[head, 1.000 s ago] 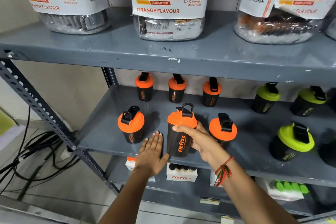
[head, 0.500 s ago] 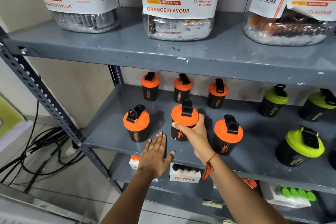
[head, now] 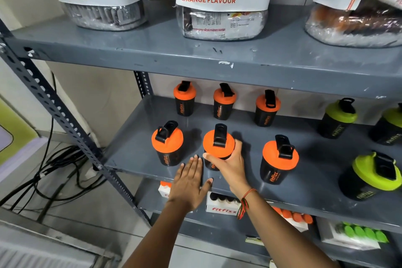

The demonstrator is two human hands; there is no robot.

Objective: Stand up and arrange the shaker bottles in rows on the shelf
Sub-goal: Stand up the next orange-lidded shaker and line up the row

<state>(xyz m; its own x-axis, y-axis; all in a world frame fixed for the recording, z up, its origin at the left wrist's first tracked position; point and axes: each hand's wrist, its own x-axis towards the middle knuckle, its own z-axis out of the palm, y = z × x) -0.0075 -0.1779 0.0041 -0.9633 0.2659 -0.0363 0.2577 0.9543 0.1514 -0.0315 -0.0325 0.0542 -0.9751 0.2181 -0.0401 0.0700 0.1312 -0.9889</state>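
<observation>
Gripping an upright shaker bottle, the right hand.

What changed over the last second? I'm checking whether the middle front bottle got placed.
The right hand carried the middle front bottle back from the shelf edge into line with its neighbours and still grips it. The left hand stays flat at the edge; the other bottles did not move.

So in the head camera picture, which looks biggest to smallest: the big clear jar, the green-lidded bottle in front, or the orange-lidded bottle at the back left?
1. Clear plastic jar with the white orange-flavour label
2. Front black shaker bottle with the green lid
3. Back-left black shaker bottle with the orange lid, though it stands farther away
</observation>
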